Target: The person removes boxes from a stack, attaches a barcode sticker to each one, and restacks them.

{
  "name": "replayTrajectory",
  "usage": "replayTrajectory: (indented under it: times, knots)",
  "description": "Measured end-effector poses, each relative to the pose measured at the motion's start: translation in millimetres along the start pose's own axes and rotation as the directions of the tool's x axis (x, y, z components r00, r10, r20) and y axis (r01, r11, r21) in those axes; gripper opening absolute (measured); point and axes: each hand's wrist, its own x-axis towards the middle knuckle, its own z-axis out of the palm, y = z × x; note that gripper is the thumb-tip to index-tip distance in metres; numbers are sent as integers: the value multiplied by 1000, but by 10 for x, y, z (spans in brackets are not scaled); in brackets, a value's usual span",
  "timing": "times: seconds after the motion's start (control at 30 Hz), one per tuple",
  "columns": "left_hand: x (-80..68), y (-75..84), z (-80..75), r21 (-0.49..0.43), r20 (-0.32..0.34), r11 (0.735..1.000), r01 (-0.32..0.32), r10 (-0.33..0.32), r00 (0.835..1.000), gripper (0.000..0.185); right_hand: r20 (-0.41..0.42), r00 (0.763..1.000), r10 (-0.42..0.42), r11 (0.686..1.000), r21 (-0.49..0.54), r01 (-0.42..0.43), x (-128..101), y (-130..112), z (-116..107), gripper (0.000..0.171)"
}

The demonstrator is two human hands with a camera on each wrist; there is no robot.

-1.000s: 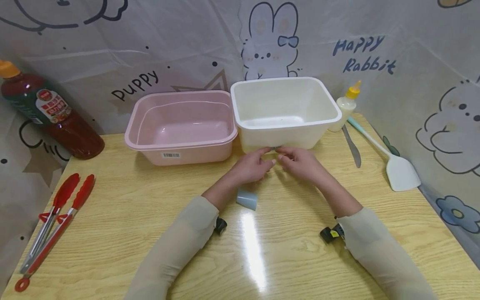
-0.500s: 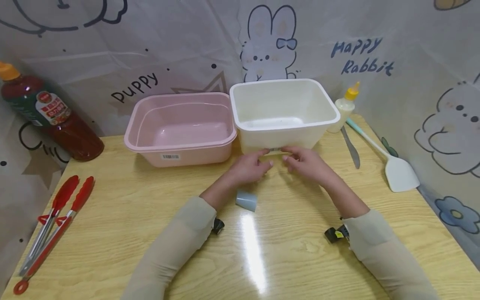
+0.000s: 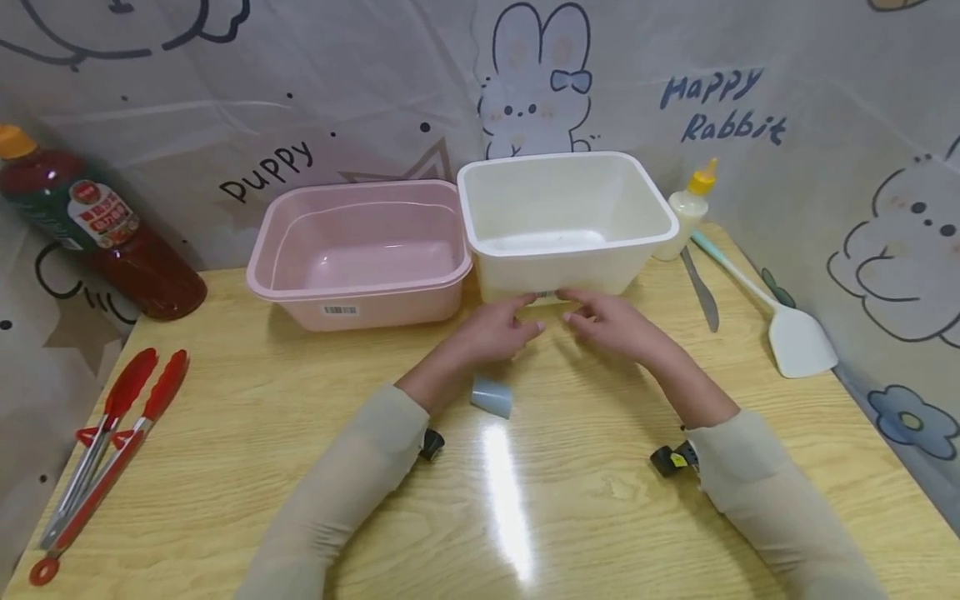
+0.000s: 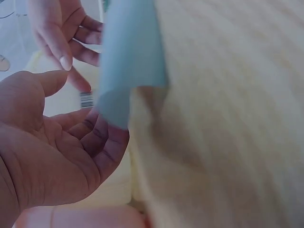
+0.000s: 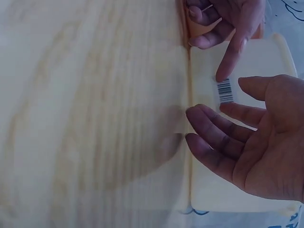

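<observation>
Where the two hands meet at centre frame, the left hand (image 3: 501, 330) and right hand (image 3: 609, 321) lie relaxed, fingers loosely extended, gripping nothing, at the barcode label (image 5: 225, 90) on the near wall of the white tub (image 3: 567, 287). Its long axis runs left-right, opening upward. Count: one white tub, one pink tub (image 3: 360, 250) at its left, one blue cup (image 3: 491, 396) tipped on the bench (image 3: 225, 433).

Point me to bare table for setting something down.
Free: the near table between the sleeves, and the left stretch between red tongs and left hand. Crowded: the back row of pink tub and white tub, and the right edge by knife and spatula.
</observation>
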Motion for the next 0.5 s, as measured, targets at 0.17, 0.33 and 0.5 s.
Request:
replayTrajectory:
  times: [0.17, 0.33, 0.5]
  knots:
    - [14, 3, 45, 126, 2, 992, -26, 26, 1000, 67, 32, 999, -32, 998, -56, 34, 45, -16, 62, 52]
    - [-38, 82, 5, 145, 2, 989, 27, -27, 1000, 68, 29, 1000, 13, 999, -35, -12, 27, -18, -8, 51]
    - [-38, 64, -7, 170, 1, 985, 34, -35, 999, 68, 20, 1000, 14, 997, -70, -12, 21, 51, -44, 50]
